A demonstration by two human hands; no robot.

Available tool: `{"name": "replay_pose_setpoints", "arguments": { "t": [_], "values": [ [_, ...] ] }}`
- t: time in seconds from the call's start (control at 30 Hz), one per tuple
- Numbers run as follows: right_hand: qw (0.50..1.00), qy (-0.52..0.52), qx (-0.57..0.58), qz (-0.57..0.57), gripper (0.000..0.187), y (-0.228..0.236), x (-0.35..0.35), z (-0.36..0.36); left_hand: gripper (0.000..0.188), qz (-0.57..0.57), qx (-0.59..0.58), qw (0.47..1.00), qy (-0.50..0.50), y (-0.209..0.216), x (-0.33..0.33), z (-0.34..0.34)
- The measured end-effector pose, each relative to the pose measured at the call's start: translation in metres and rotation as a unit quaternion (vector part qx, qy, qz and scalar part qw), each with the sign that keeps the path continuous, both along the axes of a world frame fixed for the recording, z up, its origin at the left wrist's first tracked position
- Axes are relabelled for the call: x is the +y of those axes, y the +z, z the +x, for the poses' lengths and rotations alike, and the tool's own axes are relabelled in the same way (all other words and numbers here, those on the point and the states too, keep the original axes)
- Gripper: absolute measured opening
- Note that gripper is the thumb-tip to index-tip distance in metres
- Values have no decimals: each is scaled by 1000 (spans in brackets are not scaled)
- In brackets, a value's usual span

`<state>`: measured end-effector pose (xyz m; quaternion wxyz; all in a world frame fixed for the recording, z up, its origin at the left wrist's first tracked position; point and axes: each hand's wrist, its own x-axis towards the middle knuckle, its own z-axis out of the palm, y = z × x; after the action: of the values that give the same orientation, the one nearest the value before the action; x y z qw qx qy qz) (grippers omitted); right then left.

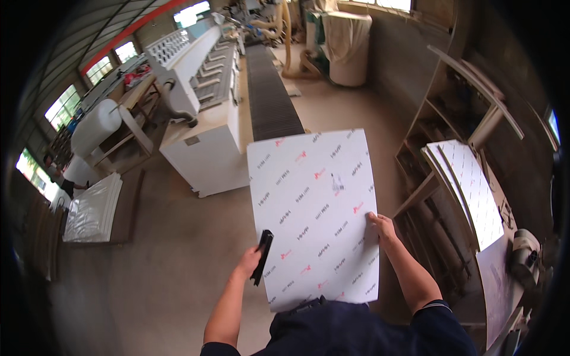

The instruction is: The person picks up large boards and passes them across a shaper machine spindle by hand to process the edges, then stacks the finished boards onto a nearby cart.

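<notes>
The workshop floor [166, 267] spread brown and bare-surfaced beneath the scene, and the long white machine [205, 172] stood on it, left of centre in the upper half. Along the machine's right side ran a dark, ribbed conveyor belt [270, 83], receding from the viewer. A wooden rack [436, 113] occupied the right side, while a pale, bulky sack-like cylinder [350, 53] stood beyond the belt near the wall. At far left, a co-worker [62, 181] was partly visible behind a low stack of white sheets [95, 207] with a glossy top; a large roll of whitish wrap [98, 127] lay above that stack. The white panel [314, 219], printed with slanting rows of black and red marks, was held before the wearer's body, in front of the machine's near end, its lower edge meeting the dark shirt [350, 332]. On the right, a similar printed sheet [466, 190] lay near a grey motor-like body [525, 255]. The right hand [383, 226] pinched the panel's right edge, thumb on the printed face. The left hand [249, 261] was closed around a narrow black object [262, 258] overlapping the panel's left edge; whether its hidden fingers also supported the panel could not be told.
</notes>
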<state>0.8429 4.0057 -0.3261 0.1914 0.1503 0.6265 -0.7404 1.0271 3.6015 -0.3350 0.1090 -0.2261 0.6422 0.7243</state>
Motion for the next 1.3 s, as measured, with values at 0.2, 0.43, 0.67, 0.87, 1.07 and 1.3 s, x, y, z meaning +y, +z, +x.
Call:
{"name": "replay_pose_setpoints", "arguments": {
  "t": [0.2,0.43,0.67,0.87,1.07,1.3],
  "values": [
    [998,-51,4,-21,27,-4,-26,15,24,-34,17,999,-9,29,-39,-58],
    [998,-24,35,-47,23,-27,-39,30,19,-88,47,995,-14,48,-70,-77],
    [997,-30,36,-67,25,-49,-33,53,21,-127,52,990,42,73,-57,-67],
    [998,3,58,-22,29,-40,-27,47,19,-156,88,983,36,88,-52,-64],
    [996,-16,83,24,33,-30,-34,74,18,-144,67,987,18,90,-59,-51],
    [988,-40,97,109,36,-10,-65,74,16,-134,68,988,-32,95,-98,-88]
  ]
}}
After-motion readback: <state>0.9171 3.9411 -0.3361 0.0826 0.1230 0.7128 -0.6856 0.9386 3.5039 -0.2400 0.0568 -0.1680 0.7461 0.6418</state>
